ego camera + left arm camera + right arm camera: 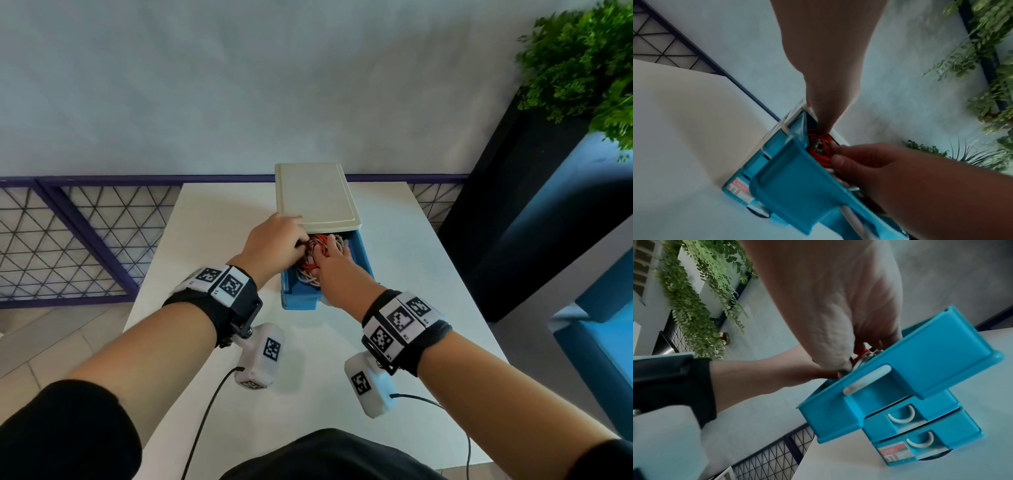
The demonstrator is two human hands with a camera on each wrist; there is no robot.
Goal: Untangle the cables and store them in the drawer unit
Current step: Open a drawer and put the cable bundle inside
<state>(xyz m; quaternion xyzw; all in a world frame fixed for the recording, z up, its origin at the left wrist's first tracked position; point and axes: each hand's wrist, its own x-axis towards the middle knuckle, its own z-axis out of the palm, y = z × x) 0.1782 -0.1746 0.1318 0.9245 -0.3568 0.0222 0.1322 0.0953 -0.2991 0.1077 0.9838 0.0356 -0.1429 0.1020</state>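
Observation:
A small drawer unit with a cream top (315, 195) stands on the white table (219, 240). Its blue top drawer (297, 301) (797, 178) (920, 361) is pulled out toward me. Inside it lies a bundle of red, white and braided cables (306, 270) (820, 147) (865, 353). My left hand (279, 240) (828, 81) reaches in from the left, its fingers curled into the red loops. My right hand (337, 270) (828, 305) reaches in from the front and closes finger and thumb on the cables. The fingertips are hidden among the cables.
Two lower blue drawers (898, 418) (920, 441) with white handles are pushed in. A wire-mesh fence (68, 240) runs behind and to the left of the table. A dark planter (513, 205) with green plants (582, 58) stands at the right.

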